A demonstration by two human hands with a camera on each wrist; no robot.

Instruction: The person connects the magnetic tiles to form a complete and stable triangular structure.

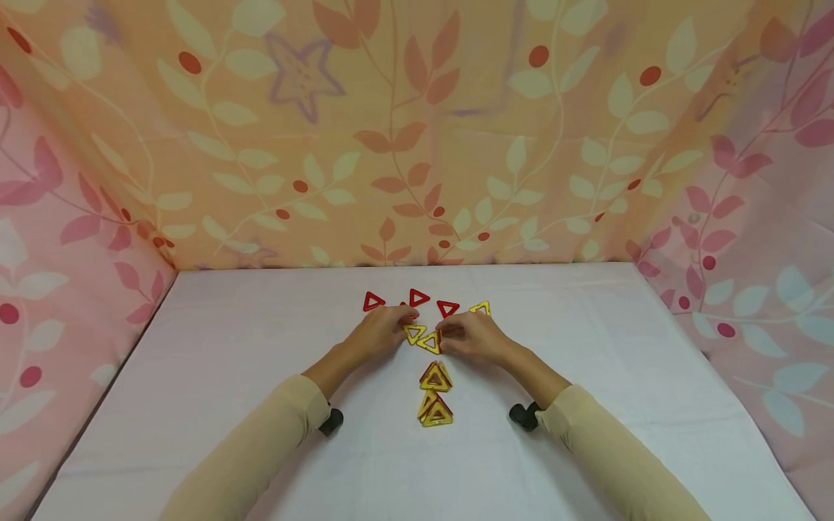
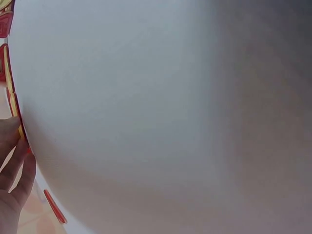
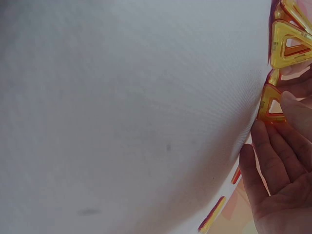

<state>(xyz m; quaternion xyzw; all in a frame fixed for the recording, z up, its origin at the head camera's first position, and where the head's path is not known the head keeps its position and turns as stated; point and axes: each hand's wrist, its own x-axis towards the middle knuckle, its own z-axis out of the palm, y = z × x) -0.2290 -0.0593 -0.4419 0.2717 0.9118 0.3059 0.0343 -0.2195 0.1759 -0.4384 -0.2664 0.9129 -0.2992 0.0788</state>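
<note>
L hand (image 1: 384, 328) grip: thumb + fingertips pinching L yellow tri. tile (image 1: 413, 341). R hand (image 1: 476, 336) grip: pinching R yellow tri. tile (image 1: 421, 344), 4 o'clock of L tile. Outward from pair: near red/yel. assy (image 1: 429, 378), second assy (image 1: 437, 422) beyond it, both 6 o'clock; red tiles (image 1: 412, 298) 10 to 1 o'clock; lone yel. tile (image 1: 488, 308) 2 o'clock. All on white worktop (image 1: 195, 398).
</note>
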